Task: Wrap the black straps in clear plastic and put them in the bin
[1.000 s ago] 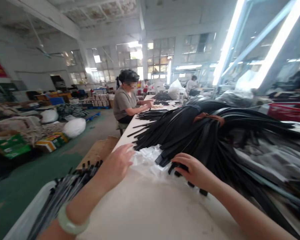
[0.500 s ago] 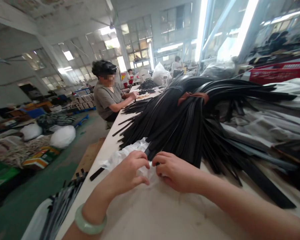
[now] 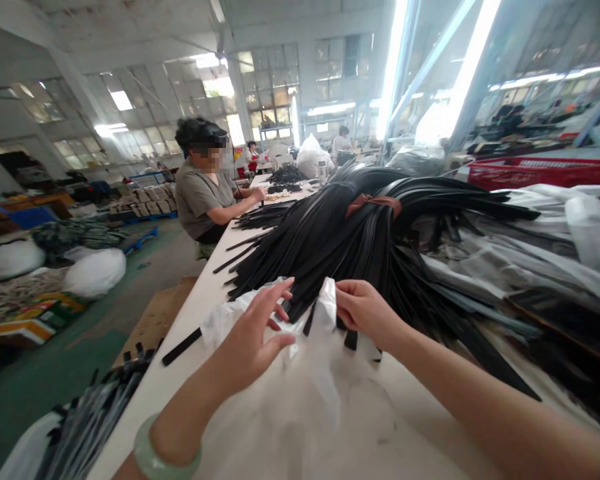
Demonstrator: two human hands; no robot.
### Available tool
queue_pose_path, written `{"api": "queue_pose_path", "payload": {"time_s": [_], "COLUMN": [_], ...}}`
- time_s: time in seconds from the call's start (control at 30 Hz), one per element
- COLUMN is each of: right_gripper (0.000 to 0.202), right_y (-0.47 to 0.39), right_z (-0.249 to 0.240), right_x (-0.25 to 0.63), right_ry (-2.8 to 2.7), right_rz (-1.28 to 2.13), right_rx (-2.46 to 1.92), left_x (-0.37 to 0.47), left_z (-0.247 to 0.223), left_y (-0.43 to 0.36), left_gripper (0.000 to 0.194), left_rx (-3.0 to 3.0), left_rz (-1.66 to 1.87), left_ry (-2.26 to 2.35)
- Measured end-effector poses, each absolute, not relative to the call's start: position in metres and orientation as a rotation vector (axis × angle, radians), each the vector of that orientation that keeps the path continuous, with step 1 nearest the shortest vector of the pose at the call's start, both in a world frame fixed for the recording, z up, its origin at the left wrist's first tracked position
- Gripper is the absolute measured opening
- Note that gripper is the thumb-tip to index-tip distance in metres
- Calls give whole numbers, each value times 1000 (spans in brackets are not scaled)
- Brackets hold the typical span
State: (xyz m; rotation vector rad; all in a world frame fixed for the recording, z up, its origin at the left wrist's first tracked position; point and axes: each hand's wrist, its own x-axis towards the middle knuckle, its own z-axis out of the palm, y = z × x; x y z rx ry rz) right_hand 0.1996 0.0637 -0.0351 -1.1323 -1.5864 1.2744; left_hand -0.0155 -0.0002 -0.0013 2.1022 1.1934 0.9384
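Basically, pale desk [image 3: 260,433] runs under both grips; bundle of flat black strips [image 3: 325,230] sprawls just beyond 'em, prob. heavy en masse, bendy singly. White plastic film [image 3: 323,313] stands up beside R grip [image 3: 367,312], fingertips pinching its edge; L grip [image 3: 253,330] is spread near more film, can't tell if touching. Film's prob. v. light, limp, slippery, easily torn; best held at a gathered fold. Brown tie [image 3: 373,202] sits beyond R grip, loose black strip [image 3: 181,346] left of L grip.
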Motion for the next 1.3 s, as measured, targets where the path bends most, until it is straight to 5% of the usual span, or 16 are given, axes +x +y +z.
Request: {"api": "queue_pose_path", "payload": {"time_s": [0.1, 0.2, 0.37, 0.57, 0.8, 0.9, 1.3], "right_gripper": [41, 41, 38, 36, 33, 25, 36], "right_y": [56, 52, 59, 68, 46, 39, 68], "right_z": [-35, -34, -33, -39, -27, -25, -18], "right_x": [191, 189, 197, 205, 195, 193, 212], "right_ry": [-1565, -1689, -1821, -1884, -2138, -2255, -1581], "right_rz": [1422, 1369, 1418, 1515, 1328, 1175, 1530], "right_rx": [-1160, -1243, -1199, -1111, -1120, -1016, -963], "left_x": [-7, 0, -11, -61, -31, -2, -10], "left_z": [1, 10, 26, 43, 16, -2, 10], "left_y": [-13, -29, -18, 20, 6, -4, -9], "left_gripper": [71, 35, 11, 9, 32, 25, 21], "left_rx": [2552, 2689, 1797, 1081, 1515, 1693, 1449], "left_rz": [1082, 1282, 1984, 2195, 1050, 691, 290], "left_ry": [1138, 956, 1085, 947, 1391, 1362, 1180]}}
